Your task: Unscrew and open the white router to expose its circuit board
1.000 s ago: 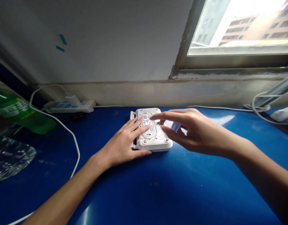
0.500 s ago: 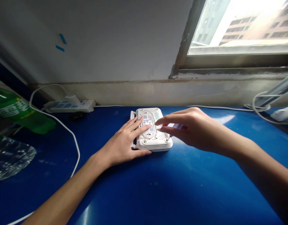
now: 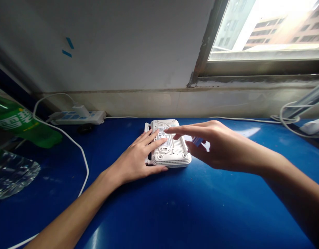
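A white router (image 3: 178,157) lies with its vented underside up, a printed label (image 3: 167,139) on it. My left hand (image 3: 138,152) rests on the router's left part, fingers spread over the label edge and thumb along the near side. Over the right part is my right hand (image 3: 213,145), its index finger stretched onto or just above the label. A small blue-and-white piece (image 3: 197,141), perhaps paper or film, shows between its curled fingers and thumb; most of it is hidden.
The router lies on a blue tabletop (image 3: 159,211). A power strip (image 3: 89,117) with a plugged-in white cable (image 3: 82,155) lies at the back left. Left stand out a green bottle (image 3: 26,121) and a clear bottle (image 3: 16,174). A metal pole (image 3: 304,100) with coiled cable is right.
My right hand's index finger has reached farther left over the label, and its thumb has drawn back from the fingertip. More of the blue-and-white piece shows. My left hand and the router have stayed put.
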`<state>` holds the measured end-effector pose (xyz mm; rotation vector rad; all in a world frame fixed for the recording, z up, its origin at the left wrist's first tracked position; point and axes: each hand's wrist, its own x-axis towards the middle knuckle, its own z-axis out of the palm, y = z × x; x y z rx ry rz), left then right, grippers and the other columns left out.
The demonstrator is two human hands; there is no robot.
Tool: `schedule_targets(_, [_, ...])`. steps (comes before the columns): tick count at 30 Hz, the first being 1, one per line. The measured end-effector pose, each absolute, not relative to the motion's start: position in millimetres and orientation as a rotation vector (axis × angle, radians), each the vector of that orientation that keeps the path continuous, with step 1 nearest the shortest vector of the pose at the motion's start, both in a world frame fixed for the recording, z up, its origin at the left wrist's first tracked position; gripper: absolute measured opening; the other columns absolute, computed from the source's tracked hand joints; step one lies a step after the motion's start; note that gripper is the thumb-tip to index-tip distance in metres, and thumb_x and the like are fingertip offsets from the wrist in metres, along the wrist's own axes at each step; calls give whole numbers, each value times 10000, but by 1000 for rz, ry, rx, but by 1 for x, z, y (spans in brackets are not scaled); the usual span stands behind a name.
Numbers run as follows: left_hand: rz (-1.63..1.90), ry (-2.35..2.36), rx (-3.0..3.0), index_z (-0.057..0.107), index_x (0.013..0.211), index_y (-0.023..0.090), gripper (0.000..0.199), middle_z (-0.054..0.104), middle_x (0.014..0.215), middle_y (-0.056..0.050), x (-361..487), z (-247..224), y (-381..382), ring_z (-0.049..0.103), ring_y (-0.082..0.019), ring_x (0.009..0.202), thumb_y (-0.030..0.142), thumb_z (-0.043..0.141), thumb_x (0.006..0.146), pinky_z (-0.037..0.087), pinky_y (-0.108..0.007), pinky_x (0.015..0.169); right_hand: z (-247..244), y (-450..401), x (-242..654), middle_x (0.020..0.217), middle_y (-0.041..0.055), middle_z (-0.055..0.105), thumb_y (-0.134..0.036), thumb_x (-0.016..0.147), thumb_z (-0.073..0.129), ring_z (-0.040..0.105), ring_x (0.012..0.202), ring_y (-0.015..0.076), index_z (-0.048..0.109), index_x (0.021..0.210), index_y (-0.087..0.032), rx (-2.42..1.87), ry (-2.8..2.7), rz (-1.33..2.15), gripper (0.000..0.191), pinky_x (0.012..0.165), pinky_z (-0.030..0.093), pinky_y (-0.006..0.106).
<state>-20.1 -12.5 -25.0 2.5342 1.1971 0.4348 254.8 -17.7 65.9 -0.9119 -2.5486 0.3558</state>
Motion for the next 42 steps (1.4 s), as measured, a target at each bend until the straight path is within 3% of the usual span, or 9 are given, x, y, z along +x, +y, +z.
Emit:
schedule_targets(3, [449,1198,2528,426,1640,334,915,229,1769,-50,-20,-25,-12,178,-362,1642,712,749,872,218,-580,1339,69,-20,254,1268,79,774,-86,861,663,729,789,159,614,1495,-274,-865,-2565,374,663,713,528,241])
schedule_targets(8, [464,1187,2498,423,1638,362,921,247,1763,-31,-21,-26,-12,177,-367,1640,726,751,859,233,-585,1334,63,-15,254,924,54,826,-257,1009,658,659,563,123,787,1208,-236,-943,-2532,325,238,584,474,232])
schedule_targets(14, [454,1205,2520,433,1635,348,916,236,1765,-40,-20,-25,-12,193,-363,1638,716,757,861,225,-581,1338,66,-18,255,1210,66,787,-83,877,658,715,742,142,630,1456,-271,-890,-2547,330,610,659,503,227])
schedule_targets(20, [459,1195,2505,432,1635,354,913,244,1764,-40,-20,-26,-13,183,-370,1640,725,749,863,235,-586,1335,65,-16,256,926,38,811,-264,1024,623,669,603,128,766,1196,-241,-974,-2543,343,224,591,468,235])
schedule_targets(25, [452,1198,2517,427,1639,340,918,226,1769,-44,-20,-26,-12,188,-366,1639,714,752,867,230,-577,1337,67,-17,256,1205,56,783,-99,900,648,702,738,141,639,1430,-277,-909,-2555,328,559,672,499,235])
schedule_targets(27, [450,1197,2518,420,1642,344,916,218,1770,-45,-20,-26,-12,181,-363,1641,713,750,870,228,-579,1336,67,-18,255,1185,49,783,-152,916,673,678,690,126,654,1405,-273,-919,-2560,334,505,657,493,232])
schedule_targets(31, [433,1209,2511,428,1638,343,917,231,1767,-49,-20,-26,-12,167,-367,1643,735,735,868,230,-594,1332,64,-15,256,888,5,802,-321,1031,636,623,554,107,759,1181,-268,-963,-2564,336,201,566,443,224])
schedule_targets(37, [465,1192,2536,437,1636,326,920,245,1762,-57,-20,-27,-11,208,-374,1634,713,756,865,231,-590,1335,67,-18,256,1232,61,783,-92,903,633,734,819,155,629,1444,-273,-873,-2559,303,570,687,502,218])
schedule_targets(42, [448,1192,2534,423,1642,336,916,228,1765,-60,-20,-27,-12,196,-369,1637,710,750,872,239,-595,1331,64,-15,256,931,29,807,-285,1007,644,637,580,124,736,1252,-255,-950,-2551,286,263,568,448,231])
